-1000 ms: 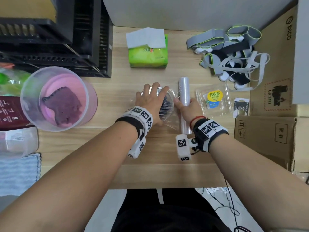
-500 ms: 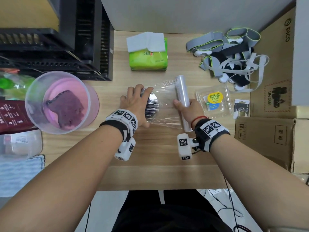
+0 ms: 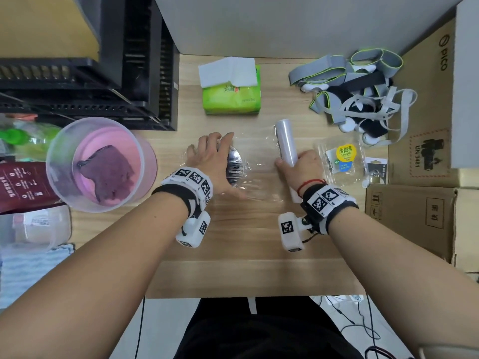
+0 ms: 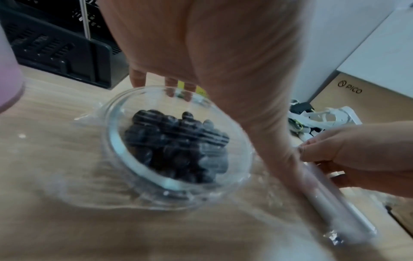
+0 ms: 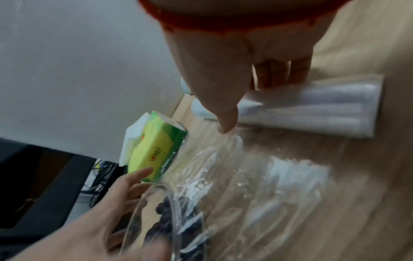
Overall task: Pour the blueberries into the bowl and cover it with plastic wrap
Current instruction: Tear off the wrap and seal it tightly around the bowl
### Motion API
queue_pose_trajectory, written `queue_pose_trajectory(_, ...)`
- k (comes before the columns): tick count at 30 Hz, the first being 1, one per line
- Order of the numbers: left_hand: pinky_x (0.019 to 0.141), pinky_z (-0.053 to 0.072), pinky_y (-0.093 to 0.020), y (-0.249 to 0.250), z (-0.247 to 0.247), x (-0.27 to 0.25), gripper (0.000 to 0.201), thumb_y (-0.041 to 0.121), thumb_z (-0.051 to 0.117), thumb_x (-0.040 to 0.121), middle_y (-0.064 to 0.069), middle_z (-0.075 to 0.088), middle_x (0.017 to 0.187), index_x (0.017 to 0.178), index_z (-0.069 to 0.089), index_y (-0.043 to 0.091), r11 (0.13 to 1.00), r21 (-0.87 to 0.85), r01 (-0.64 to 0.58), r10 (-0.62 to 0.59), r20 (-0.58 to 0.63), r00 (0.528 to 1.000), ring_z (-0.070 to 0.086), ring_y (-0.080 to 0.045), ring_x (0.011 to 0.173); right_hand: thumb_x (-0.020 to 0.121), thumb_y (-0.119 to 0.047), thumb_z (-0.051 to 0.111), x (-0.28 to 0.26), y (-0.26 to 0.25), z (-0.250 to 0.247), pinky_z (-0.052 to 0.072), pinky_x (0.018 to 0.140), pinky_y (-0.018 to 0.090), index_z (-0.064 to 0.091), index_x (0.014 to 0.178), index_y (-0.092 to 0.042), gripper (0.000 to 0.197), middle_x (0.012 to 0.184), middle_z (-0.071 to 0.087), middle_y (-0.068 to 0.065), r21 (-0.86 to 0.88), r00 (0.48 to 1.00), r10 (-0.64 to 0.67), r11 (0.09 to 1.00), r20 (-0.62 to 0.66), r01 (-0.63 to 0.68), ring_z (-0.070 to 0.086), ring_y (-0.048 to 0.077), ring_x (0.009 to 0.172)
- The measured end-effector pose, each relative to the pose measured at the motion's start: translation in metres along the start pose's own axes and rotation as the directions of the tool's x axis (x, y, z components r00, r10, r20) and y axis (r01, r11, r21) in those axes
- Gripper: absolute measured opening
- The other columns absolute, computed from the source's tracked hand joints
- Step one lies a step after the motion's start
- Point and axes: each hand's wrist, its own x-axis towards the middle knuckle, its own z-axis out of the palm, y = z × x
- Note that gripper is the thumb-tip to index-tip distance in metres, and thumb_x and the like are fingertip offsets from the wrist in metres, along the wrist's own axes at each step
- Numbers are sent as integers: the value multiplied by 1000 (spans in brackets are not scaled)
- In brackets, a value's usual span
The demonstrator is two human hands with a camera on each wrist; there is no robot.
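Observation:
A glass bowl [image 3: 235, 164] of blueberries [image 4: 176, 144] sits mid-table. My left hand [image 3: 211, 156] lies over its left side with the fingers spread past the far rim, pressing plastic film [image 3: 259, 161] down onto it. The film stretches rightward from the bowl to the plastic wrap roll [image 3: 285, 137], which lies on the table. My right hand [image 3: 298, 165] grips the roll's near half, thumb on the film side. The empty blueberry clamshell [image 3: 342, 161] lies just right of the roll. The left wrist view shows film draped around the bowl rim [image 4: 116, 141].
A green tissue pack [image 3: 232, 99] stands behind the bowl. Grey straps [image 3: 363, 94] are heaped at the back right and cardboard boxes [image 3: 414, 216] line the right edge. A pink tub [image 3: 101, 164] and black crates [image 3: 103, 86] stand to the left.
My left hand has slid left across the bowl, drawing the film out from the roll over the blueberries. The right hand has kept its grip on the roll in about the same place.

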Motion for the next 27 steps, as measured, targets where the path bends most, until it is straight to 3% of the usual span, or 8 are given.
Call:
queue_pose_trajectory(2, 115, 24, -52, 8, -8, 7, 134, 95, 55, 50, -1, 21, 154, 154, 7, 24, 992, -119, 31, -34, -29, 999, 21, -24, 143, 81, -39, 75, 0, -6, -8, 41, 98, 39, 42, 129, 0, 70, 129, 52, 19, -24, 997, -74, 997, 11, 74, 52, 37, 119)
queue_pose_trajectory(5, 115, 23, -52, 22, -18, 28, 93, 73, 48, 83, -2, 31, 156, 154, 19, 19, 976, -212, 48, -66, -80, 995, 26, -25, 143, 83, -26, 74, 2, -21, -22, 36, 103, 38, 38, 137, 0, 69, 134, 48, 21, -52, 970, -244, 968, 11, 244, 48, 37, 124)
queue_pose_trajectory(7, 113, 25, -51, 29, -23, 42, 69, 59, 44, 93, -4, 43, 150, 148, 33, 19, 971, -233, 61, -77, -61, 995, 34, -26, 140, 83, -22, 72, 8, -33, -28, 36, 105, 37, 43, 138, -6, 64, 133, 48, 19, -72, 927, -374, 925, 9, 374, 47, 36, 123)
queue_pose_trajectory(10, 102, 30, -49, 35, -26, 61, 41, 49, 42, 97, -7, 62, 126, 125, 52, 21, 973, -215, 88, -87, 16, 996, 50, -30, 124, 85, -26, 70, 20, -49, -29, 39, 107, 41, 54, 135, -22, 53, 140, 43, 13, -153, 873, -481, 860, 79, 487, 41, 34, 129)
queue_pose_trajectory(13, 99, 29, -49, 41, -27, 74, 32, 45, 43, 98, -5, 66, 115, 114, 60, 22, 975, -188, 121, -104, 96, 990, 56, -31, 115, 86, -34, 69, 32, -59, -24, 40, 106, 47, 59, 131, -34, 46, 150, 34, 9, -268, 850, -501, 806, 164, 527, 32, 32, 137)
queue_pose_trajectory(17, 99, 30, -46, 46, -30, 82, 26, 36, 48, 98, -1, 68, 113, 110, 68, 26, 965, -219, 145, -134, 63, 989, 58, -27, 115, 87, -42, 66, 41, -69, -14, 35, 105, 52, 65, 121, -42, 34, 152, 31, 6, -312, 837, -503, 777, 215, 547, 27, 33, 138)
queue_pose_trajectory(22, 91, 32, -40, 47, -34, 84, 16, 33, 54, 98, 0, 69, 111, 97, 70, 31, 952, -277, 132, -144, -23, 989, 59, -27, 111, 88, -42, 64, 45, -74, -8, 37, 99, 48, 74, 101, -35, 18, 143, 39, 3, -296, 858, -473, 806, 201, 513, 31, 31, 132)
queue_pose_trajectory(27, 88, 41, -36, 44, -33, 83, 22, 33, 56, 94, -3, 74, 97, 95, 76, 27, 960, -269, 74, -95, -66, 993, 62, -31, 102, 87, -47, 63, 53, -72, -4, 40, 93, 43, 76, 89, -29, 23, 128, 47, -2, -304, 863, -475, 808, 171, 505, 38, 27, 120)
